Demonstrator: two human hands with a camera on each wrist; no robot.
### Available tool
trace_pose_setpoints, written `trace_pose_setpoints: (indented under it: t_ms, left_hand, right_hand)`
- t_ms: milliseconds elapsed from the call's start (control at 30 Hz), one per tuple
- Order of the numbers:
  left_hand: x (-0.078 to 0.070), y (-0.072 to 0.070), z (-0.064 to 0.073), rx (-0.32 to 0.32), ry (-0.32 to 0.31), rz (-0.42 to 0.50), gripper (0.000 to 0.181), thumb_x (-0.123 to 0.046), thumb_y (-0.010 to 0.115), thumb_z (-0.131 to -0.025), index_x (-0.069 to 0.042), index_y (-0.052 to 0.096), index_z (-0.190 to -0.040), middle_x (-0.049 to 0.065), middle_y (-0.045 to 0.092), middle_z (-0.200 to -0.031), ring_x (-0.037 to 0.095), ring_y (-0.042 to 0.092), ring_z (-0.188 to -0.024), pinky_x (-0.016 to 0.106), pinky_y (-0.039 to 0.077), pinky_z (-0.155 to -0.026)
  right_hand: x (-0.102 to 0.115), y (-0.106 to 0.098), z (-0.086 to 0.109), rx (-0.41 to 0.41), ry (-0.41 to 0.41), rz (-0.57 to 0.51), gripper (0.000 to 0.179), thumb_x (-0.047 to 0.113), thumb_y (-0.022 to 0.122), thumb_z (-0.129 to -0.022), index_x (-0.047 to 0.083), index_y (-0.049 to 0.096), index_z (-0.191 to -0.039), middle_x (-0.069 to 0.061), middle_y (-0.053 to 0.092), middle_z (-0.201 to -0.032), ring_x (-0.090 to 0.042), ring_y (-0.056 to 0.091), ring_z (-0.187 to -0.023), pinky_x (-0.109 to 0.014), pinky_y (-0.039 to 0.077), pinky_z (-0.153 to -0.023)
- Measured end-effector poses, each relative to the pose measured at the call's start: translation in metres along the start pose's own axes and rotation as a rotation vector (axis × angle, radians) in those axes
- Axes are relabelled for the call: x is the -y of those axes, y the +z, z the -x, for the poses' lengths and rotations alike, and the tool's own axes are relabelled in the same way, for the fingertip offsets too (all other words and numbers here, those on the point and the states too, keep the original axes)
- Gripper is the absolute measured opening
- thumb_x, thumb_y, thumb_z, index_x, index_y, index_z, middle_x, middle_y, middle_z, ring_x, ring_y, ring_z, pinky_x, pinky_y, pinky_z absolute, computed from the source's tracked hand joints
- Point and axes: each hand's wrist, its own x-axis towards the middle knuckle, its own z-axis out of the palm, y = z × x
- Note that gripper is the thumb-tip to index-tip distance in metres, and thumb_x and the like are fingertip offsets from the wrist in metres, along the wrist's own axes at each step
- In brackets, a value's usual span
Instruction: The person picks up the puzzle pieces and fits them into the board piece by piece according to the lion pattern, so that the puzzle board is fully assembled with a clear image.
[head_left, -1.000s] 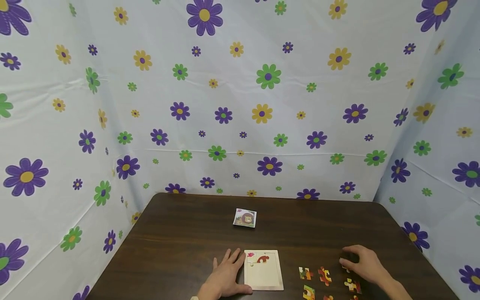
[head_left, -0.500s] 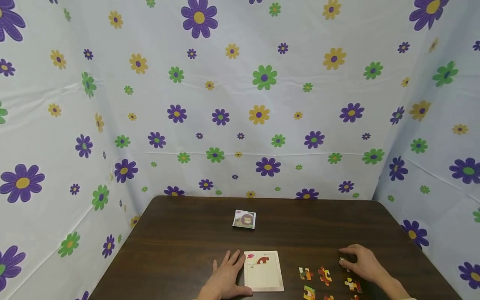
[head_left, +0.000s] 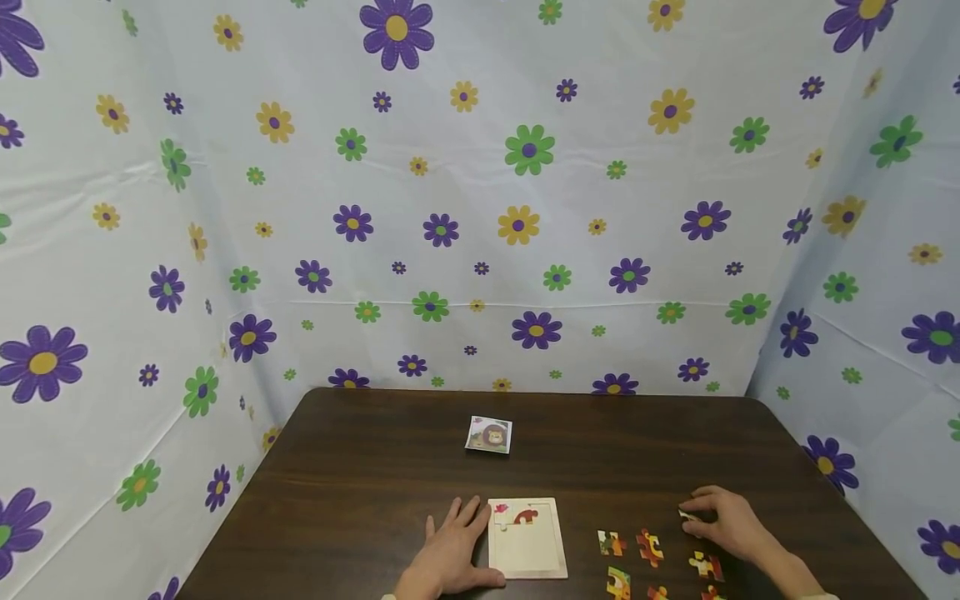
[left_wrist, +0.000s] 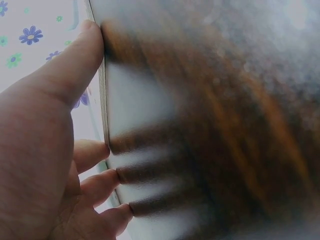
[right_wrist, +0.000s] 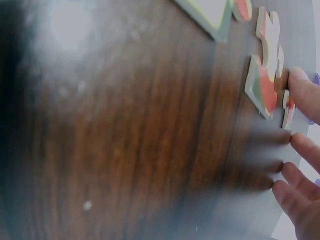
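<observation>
My left hand (head_left: pixel 448 552) lies with fingers spread on the table, at the left side of a square wooden puzzle board (head_left: pixel 531 554). Its thumb reaches along the board's near left corner. Two pieces sit in the board's upper part: a pink-flowered corner piece (head_left: pixel 501 510) and a red-brown piece (head_left: pixel 527 517). Over on the right, my right hand (head_left: pixel 726 523) pinches a small puzzle piece (head_left: pixel 686 515) between thumb and fingers, low over the table. In the right wrist view this puzzle piece (right_wrist: pixel 288 107) shows edge-on beside the thumb.
Several loose pieces lie between the board and my right hand, among them an orange piece (head_left: pixel 649 547), a green-yellow piece (head_left: pixel 618 583) and a white-red piece (head_left: pixel 705 566). A lion picture card (head_left: pixel 489 435) lies farther back on the dark table (head_left: pixel 360 475). A flowered curtain (head_left: pixel 450 167) surrounds it.
The puzzle piece at my right fingertips has turned and shifted slightly away from me; more of its white side shows. My left hand and the board stay in place.
</observation>
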Motion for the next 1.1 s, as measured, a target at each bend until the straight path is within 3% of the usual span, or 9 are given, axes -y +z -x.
trace_pose_setpoints:
  t_ms: [233, 333, 467, 600, 800, 1100]
  left_hand:
    - [0.0, 0.0, 0.0, -0.007, 0.006, 0.0, 0.098, -0.063, 0.075, -0.068, -0.014, 0.043, -0.146, 0.015, 0.035, -0.15, 0.045, 0.027, -0.138, 0.078, 0.019, -0.093]
    - [0.0, 0.001, 0.001, -0.005, 0.011, 0.006, 0.098, -0.064, 0.075, -0.068, -0.013, 0.042, -0.146, 0.015, 0.035, -0.15, 0.045, 0.027, -0.137, 0.079, 0.019, -0.092]
    - [0.001, 0.002, 0.001, -0.004, 0.009, 0.009, 0.098, -0.064, 0.075, -0.068, -0.013, 0.043, -0.146, 0.015, 0.035, -0.151, 0.045, 0.027, -0.138, 0.078, 0.019, -0.093]
    - [0.001, 0.001, 0.0, 0.0, 0.0, 0.002, 0.098, -0.063, 0.075, -0.068, -0.014, 0.042, -0.146, 0.014, 0.035, -0.151, 0.044, 0.027, -0.138, 0.078, 0.019, -0.093]
    - [0.001, 0.001, 0.0, -0.001, -0.004, -0.009, 0.098, -0.063, 0.075, -0.068, -0.014, 0.043, -0.146, 0.014, 0.035, -0.151, 0.044, 0.027, -0.138, 0.078, 0.019, -0.093]
    - [-0.001, -0.001, 0.0, -0.004, 0.005, -0.028, 0.098, -0.064, 0.074, -0.069, -0.013, 0.042, -0.146, 0.015, 0.035, -0.151, 0.044, 0.027, -0.138, 0.078, 0.019, -0.093]
  right_hand:
    - [0.004, 0.003, -0.003, -0.056, 0.003, 0.036, 0.022, 0.021, 0.083, -0.072, 0.015, 0.068, -0.087, -0.001, 0.063, -0.093, -0.023, 0.06, -0.082, -0.041, 0.049, -0.072]
    - [0.007, 0.003, -0.002, -0.054, 0.003, 0.024, 0.023, 0.021, 0.083, -0.073, 0.015, 0.065, -0.087, 0.004, 0.059, -0.084, -0.009, 0.051, -0.07, -0.031, 0.042, -0.062]
    - [0.009, 0.004, -0.001, -0.041, -0.057, -0.036, 0.022, 0.02, 0.08, -0.076, 0.013, 0.063, -0.087, 0.01, 0.054, -0.074, -0.001, 0.04, -0.06, -0.026, 0.035, -0.055]
    - [0.013, 0.003, -0.004, -0.015, -0.087, -0.141, 0.015, 0.018, 0.075, -0.083, 0.012, 0.061, -0.086, 0.011, 0.053, -0.071, 0.0, 0.044, -0.058, -0.025, 0.037, -0.053]
    - [0.032, 0.002, -0.015, 0.068, -0.073, -0.335, 0.014, 0.015, 0.064, -0.092, 0.003, 0.061, -0.097, 0.001, 0.057, -0.07, -0.006, 0.052, -0.055, -0.028, 0.046, -0.047]
    - [0.078, 0.014, -0.039, 0.024, -0.124, -0.411, 0.011, 0.005, 0.061, -0.093, 0.0, 0.061, -0.102, -0.003, 0.06, -0.074, -0.007, 0.058, -0.057, -0.03, 0.052, -0.051]
